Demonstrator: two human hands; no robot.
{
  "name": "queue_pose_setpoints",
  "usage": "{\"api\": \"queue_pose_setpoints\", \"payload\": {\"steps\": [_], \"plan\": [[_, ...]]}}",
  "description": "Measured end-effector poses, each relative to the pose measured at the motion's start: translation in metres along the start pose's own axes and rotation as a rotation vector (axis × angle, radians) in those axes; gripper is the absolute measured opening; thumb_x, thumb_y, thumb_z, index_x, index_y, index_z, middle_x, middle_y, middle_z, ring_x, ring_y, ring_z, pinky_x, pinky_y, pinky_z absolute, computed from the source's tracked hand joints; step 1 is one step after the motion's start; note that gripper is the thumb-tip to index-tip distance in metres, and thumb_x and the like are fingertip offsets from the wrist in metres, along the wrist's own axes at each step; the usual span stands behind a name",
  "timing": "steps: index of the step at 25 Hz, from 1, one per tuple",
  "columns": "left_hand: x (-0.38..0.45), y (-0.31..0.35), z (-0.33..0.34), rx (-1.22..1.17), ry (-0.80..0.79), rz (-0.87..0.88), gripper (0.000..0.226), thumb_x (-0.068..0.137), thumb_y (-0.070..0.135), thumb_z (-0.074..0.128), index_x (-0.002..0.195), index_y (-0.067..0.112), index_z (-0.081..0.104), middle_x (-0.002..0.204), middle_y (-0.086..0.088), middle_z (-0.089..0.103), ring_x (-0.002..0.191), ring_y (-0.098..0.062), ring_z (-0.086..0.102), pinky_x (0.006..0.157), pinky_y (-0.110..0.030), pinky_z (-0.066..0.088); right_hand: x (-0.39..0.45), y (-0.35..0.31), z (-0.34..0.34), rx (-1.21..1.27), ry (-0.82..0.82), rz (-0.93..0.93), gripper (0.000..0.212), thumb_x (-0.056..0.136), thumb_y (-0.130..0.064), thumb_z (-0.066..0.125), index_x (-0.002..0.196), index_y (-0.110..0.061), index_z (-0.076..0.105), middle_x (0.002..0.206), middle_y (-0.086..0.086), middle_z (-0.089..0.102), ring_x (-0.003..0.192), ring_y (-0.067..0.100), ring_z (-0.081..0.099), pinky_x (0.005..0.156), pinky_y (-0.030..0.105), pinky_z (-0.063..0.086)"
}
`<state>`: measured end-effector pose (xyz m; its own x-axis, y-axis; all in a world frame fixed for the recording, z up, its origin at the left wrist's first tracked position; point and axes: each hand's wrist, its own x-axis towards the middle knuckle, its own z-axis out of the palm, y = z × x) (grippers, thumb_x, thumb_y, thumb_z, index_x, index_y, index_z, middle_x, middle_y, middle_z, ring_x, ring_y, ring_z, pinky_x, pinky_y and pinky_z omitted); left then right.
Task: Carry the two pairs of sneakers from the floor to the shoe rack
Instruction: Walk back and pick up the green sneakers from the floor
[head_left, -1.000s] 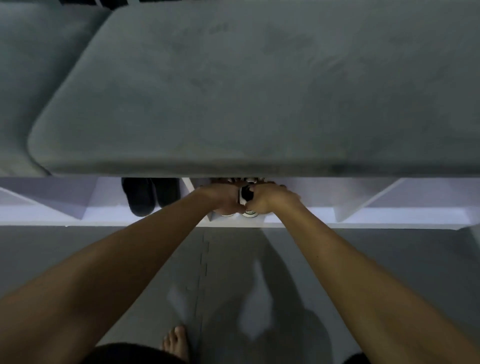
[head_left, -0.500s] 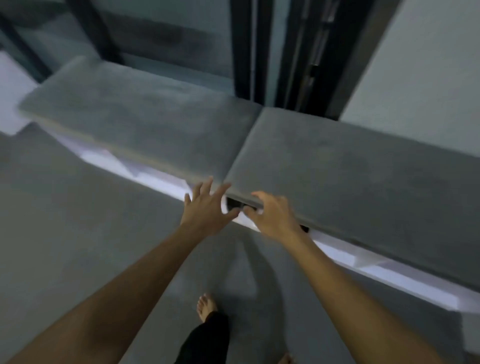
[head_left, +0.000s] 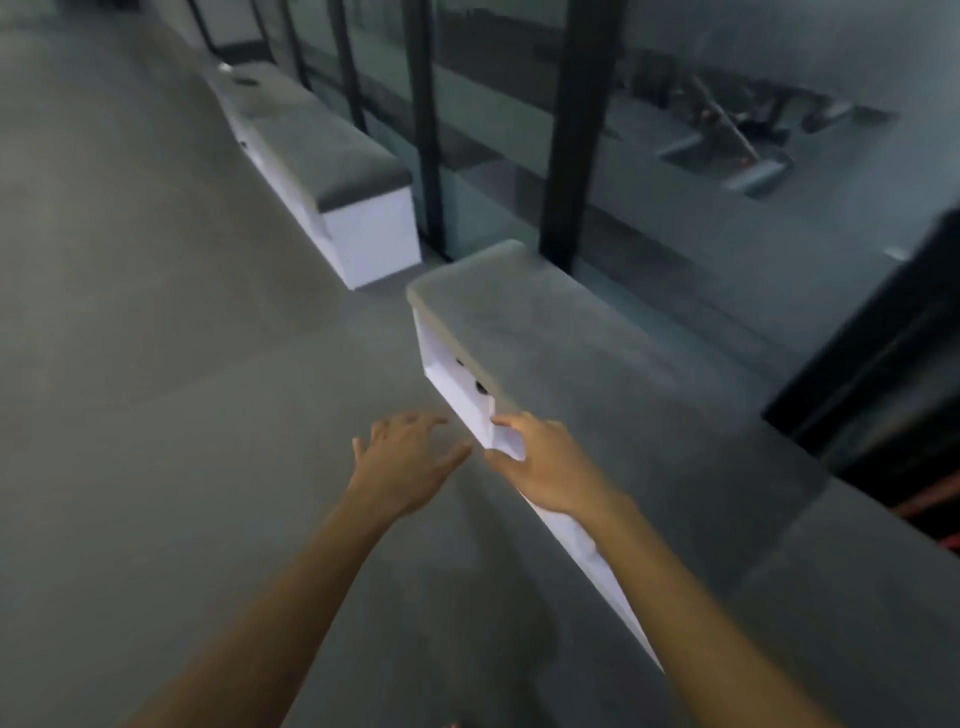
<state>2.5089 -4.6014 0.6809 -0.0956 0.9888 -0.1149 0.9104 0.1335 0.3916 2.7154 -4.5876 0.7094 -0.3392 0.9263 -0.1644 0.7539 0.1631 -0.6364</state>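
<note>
The shoe rack (head_left: 452, 379) is a low white cabinet under a grey cushioned bench top (head_left: 597, 374) that runs to the lower right. Two dark shoe tips (head_left: 470, 375) peek out of its open front. Both of my hands are empty with fingers spread. My left hand (head_left: 402, 462) hovers over the grey floor just left of the rack's front. My right hand (head_left: 540, 462) is in front of the rack's white edge. The sneakers themselves are hidden under the bench top.
A second white bench with a grey cushion (head_left: 332, 161) stands farther back on the left, with a gap between the two. Black-framed glass panels (head_left: 576, 130) run behind both benches. Grey floor (head_left: 156, 364) spreads to the left.
My hands have let go of the sneakers and pulled out of the rack, fingers opening. The view has lifted and swung left, so the rack now lies to my right.
</note>
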Motion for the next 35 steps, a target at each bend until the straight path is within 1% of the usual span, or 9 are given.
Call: {"api": "queue_pose_setpoints", "payload": {"steps": [4, 6, 9, 14, 20, 23, 26, 30, 35], "plan": [[0.071, -0.087, -0.047, -0.02, 0.027, -0.125, 0.063, 0.082, 0.074, 0.048, 0.137, 0.043, 0.05, 0.155, 0.005, 0.041, 0.141, -0.027, 0.035, 0.112, -0.063, 0.027, 0.118, -0.067, 0.025, -0.026, -0.094, -0.093, 0.055, 0.097, -0.048, 0.06, 0.149, -0.029, 0.05, 0.152, -0.005, 0.052, 0.143, 0.024, 0.041, 0.115, 0.047, 0.036], [0.115, -0.129, -0.065, -0.023, 0.043, -0.189, 0.06, 0.084, 0.069, 0.053, 0.138, 0.042, 0.049, 0.157, 0.003, 0.036, 0.143, -0.027, 0.032, 0.113, -0.062, 0.025, 0.188, -0.091, 0.036, -0.094, -0.145, -0.147, 0.055, 0.097, -0.049, 0.059, 0.149, -0.033, 0.049, 0.152, -0.008, 0.051, 0.142, 0.024, 0.039, 0.114, 0.049, 0.036], [0.191, -0.181, -0.092, 0.004, 0.076, -0.262, 0.06, 0.086, 0.065, 0.055, 0.141, 0.041, 0.046, 0.16, 0.0, 0.03, 0.146, -0.027, 0.026, 0.115, -0.061, 0.022, 0.297, -0.122, 0.047, -0.164, -0.152, -0.248, 0.056, 0.097, -0.047, 0.058, 0.15, -0.036, 0.046, 0.154, -0.007, 0.048, 0.144, 0.026, 0.038, 0.115, 0.049, 0.036], [0.324, -0.269, -0.154, -0.004, 0.16, -0.413, 0.067, 0.086, 0.068, 0.052, 0.147, 0.044, 0.035, 0.164, -0.001, 0.02, 0.148, -0.029, 0.021, 0.116, -0.061, 0.02, 0.492, -0.204, 0.074, -0.342, -0.205, -0.355, 0.065, 0.1, -0.05, 0.053, 0.158, -0.043, 0.026, 0.169, 0.0, 0.023, 0.155, 0.035, 0.015, 0.123, 0.055, 0.019], [0.481, -0.406, -0.229, -0.067, 0.237, -0.578, 0.072, 0.083, 0.076, 0.047, 0.148, 0.047, 0.031, 0.166, 0.001, 0.014, 0.15, -0.029, 0.016, 0.116, -0.064, 0.016, 0.718, -0.323, 0.128, -0.457, -0.204, -0.515, 0.071, 0.097, -0.061, 0.049, 0.159, -0.044, 0.02, 0.17, 0.003, 0.02, 0.155, 0.038, 0.013, 0.121, 0.058, 0.02], [0.578, -0.483, -0.276, -0.045, 0.264, -0.577, 0.073, 0.082, 0.078, 0.048, 0.147, 0.047, 0.032, 0.166, 0.001, 0.013, 0.15, -0.029, 0.015, 0.116, -0.065, 0.015, 0.834, -0.38, 0.158, -0.473, -0.158, -0.496, 0.076, 0.093, -0.071, 0.046, 0.159, -0.044, 0.02, 0.17, 0.002, 0.017, 0.155, 0.037, 0.012, 0.121, 0.059, 0.019], [0.686, -0.55, -0.329, -0.007, 0.225, -0.52, 0.076, 0.081, 0.081, 0.044, 0.148, 0.047, 0.031, 0.166, 0.0, 0.012, 0.15, -0.028, 0.014, 0.116, -0.066, 0.014, 0.947, -0.433, 0.178, -0.454, -0.139, -0.425, 0.081, 0.089, -0.077, 0.046, 0.158, -0.044, 0.02, 0.17, 0.001, 0.017, 0.155, 0.037, 0.011, 0.12, 0.061, 0.017], [0.831, -0.628, -0.396, 0.03, 0.22, -0.467, 0.078, 0.078, 0.084, 0.041, 0.147, 0.048, 0.03, 0.166, -0.001, 0.013, 0.15, -0.029, 0.014, 0.115, -0.068, 0.013, 1.096, -0.488, 0.186, -0.468, -0.115, -0.371, 0.083, 0.087, -0.08, 0.042, 0.158, -0.046, 0.019, 0.17, 0.001, 0.016, 0.155, 0.037, 0.01, 0.119, 0.064, 0.014], [1.017, -0.717, -0.457, 0.055, 0.249, -0.471, 0.079, 0.078, 0.084, 0.042, 0.147, 0.048, 0.031, 0.166, -0.001, 0.014, 0.151, -0.028, 0.013, 0.114, -0.069, 0.011, 1.311, -0.551, 0.202, -0.508, -0.086, -0.41, 0.082, 0.087, -0.082, 0.039, 0.158, -0.046, 0.018, 0.17, 0.0, 0.014, 0.155, 0.039, 0.012, 0.115, 0.071, 0.014]]}}
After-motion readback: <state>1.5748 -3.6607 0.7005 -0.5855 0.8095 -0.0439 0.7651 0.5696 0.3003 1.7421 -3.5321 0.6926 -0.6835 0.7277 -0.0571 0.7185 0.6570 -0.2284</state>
